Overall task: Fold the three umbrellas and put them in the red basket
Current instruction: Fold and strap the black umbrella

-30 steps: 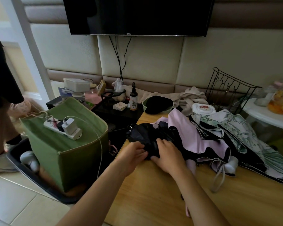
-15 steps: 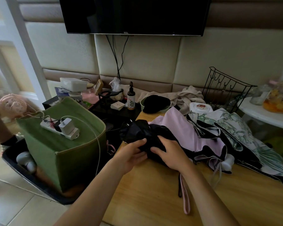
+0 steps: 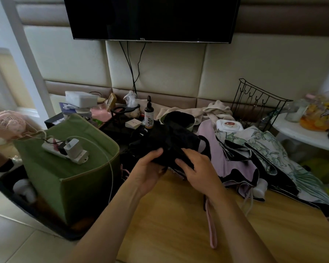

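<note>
A black umbrella (image 3: 171, 143) with a crumpled canopy is lifted above the left end of the wooden table (image 3: 179, 224). My left hand (image 3: 150, 168) grips it from below and my right hand (image 3: 196, 168) holds it from the right. A pink wrist strap (image 3: 211, 224) hangs from it under my right forearm. A lilac umbrella (image 3: 234, 158) with black lining lies spread on the table to the right. Behind that lies a white umbrella with a green leaf print (image 3: 273, 149). No red basket is in view.
A green fabric box (image 3: 72, 177) with a power strip and charger (image 3: 68, 150) on top stands left of the table. A spray bottle (image 3: 149, 116), a black wire rack (image 3: 254, 105), a pink fan (image 3: 10, 124) and a wall TV (image 3: 152, 18) surround the work area.
Both hands have raised the black umbrella off the table and turned it. The view has shifted left and closer. The pink strap now hangs free below my right arm.
</note>
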`<move>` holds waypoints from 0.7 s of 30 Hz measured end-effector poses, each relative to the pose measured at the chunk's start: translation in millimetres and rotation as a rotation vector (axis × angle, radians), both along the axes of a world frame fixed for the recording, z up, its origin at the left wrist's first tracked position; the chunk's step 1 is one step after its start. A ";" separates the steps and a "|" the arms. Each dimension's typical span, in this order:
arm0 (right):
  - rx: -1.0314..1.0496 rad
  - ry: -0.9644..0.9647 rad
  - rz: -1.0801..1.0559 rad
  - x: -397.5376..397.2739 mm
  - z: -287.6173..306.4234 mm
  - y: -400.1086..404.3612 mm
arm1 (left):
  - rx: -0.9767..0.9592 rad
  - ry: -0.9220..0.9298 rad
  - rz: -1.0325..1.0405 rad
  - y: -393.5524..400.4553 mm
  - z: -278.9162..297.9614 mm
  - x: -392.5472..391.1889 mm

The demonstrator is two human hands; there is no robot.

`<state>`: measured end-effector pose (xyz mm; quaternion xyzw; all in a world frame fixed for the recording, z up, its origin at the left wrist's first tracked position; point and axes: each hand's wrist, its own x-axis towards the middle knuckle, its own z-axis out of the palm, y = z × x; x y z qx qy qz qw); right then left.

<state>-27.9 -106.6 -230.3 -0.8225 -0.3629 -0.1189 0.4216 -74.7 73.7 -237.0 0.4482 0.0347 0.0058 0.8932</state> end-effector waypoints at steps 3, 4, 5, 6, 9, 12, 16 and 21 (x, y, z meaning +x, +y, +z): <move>-0.063 0.097 -0.013 -0.6 -8.9 -3.3 | -0.042 0.085 -0.071 9.3 -6.8 0.0; -0.087 0.134 -0.010 -1.7 -12.4 -3.1 | -0.072 0.126 -0.063 11.6 -7.3 -0.3; -0.113 0.165 -0.010 -2.4 -15.9 -2.2 | -0.087 0.166 -0.039 13.7 -7.3 -0.7; -0.135 0.193 -0.012 -2.6 -18.5 -1.3 | -0.090 0.212 -0.002 15.1 -6.9 -1.1; -0.181 0.282 -0.018 -0.3 -18.2 -0.4 | -0.096 0.319 0.114 25.9 -7.1 -2.6; -0.247 0.356 0.002 1.0 -13.8 -3.2 | -0.051 0.340 0.111 38.4 -10.4 -4.9; -0.347 0.414 0.039 1.6 -12.0 -5.5 | 0.134 0.393 0.096 49.9 -11.5 -9.2; -0.478 0.471 0.112 4.7 -11.1 -15.5 | 0.383 0.442 -0.136 62.0 1.1 -14.7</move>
